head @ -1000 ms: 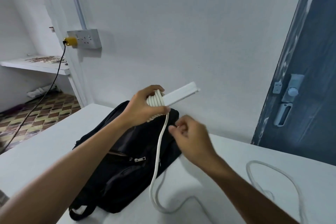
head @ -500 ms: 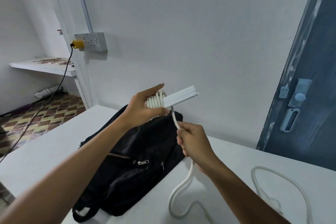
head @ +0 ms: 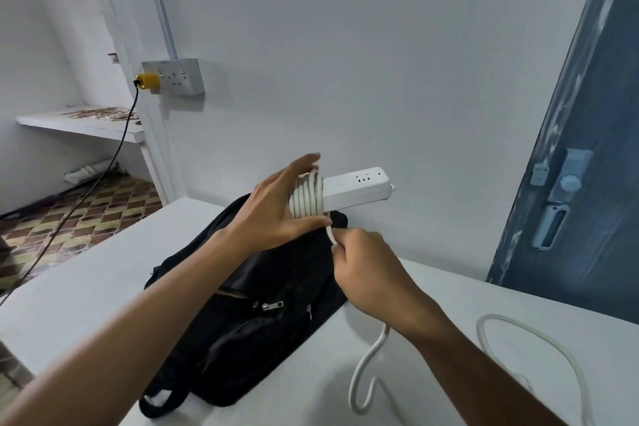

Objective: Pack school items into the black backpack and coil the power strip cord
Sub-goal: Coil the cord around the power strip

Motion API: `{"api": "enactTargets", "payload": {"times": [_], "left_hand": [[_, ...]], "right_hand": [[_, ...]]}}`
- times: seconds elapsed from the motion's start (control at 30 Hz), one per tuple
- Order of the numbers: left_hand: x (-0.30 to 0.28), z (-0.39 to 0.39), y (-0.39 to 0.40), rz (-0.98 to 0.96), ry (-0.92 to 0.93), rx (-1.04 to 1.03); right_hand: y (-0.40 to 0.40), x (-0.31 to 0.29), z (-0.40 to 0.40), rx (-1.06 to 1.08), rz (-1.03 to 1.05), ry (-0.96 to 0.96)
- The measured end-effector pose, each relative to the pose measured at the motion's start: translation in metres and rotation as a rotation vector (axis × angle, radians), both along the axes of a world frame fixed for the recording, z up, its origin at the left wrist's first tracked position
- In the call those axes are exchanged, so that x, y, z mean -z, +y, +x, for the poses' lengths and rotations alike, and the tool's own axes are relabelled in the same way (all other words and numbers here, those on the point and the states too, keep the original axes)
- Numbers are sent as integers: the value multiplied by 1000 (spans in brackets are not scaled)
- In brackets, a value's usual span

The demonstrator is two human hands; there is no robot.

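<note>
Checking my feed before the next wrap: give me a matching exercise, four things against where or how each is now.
Things:
1. power strip
2. black backpack
3. loose cord
4. yellow plug

States:
A. in the wall socket
B. lying on the white table
C. trailing in loops at right
D. held up, cord wound round one end

Pairs: 1-D, 2-B, 3-C, 4-A. The left hand holds the strip; the right hand pinches the cord.

White power strip (head: 356, 188) held level above the black backpack (head: 242, 315) (zipped, lying flat on table); cord (head: 306, 199) coiled around one end.
</note>
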State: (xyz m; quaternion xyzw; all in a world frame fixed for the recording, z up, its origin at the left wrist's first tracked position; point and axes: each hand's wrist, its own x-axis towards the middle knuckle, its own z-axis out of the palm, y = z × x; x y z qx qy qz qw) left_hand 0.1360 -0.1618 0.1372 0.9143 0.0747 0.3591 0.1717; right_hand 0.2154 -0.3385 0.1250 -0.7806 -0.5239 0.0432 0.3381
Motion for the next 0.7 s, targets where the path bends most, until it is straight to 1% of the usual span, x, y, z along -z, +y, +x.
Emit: {"api": "enactTargets", "payload": {"times": [0.1, 0.27, 0.43, 0.53, 0.6, 0.7], "left_hand": [[5, -1, 6, 29, 4, 18], [13, -1, 12, -84, -13, 30], [12, 1, 12, -112, 14, -18], [13, 1, 14, -47, 48, -29], [12, 0, 17, 6, 62, -74], [12, -2, 22, 103, 118, -120]], "right_hand": [[-4, -5, -6, -23, -12, 37], [-6, -9, -15, -46, -84, -17], [-8, -11, -17, -38, -42, 63], [-8, -5, -15, -51, -42, 135], [-11, -3, -16, -82, -67, 185], [-19, -9, -13, -150, -108, 322]]}}
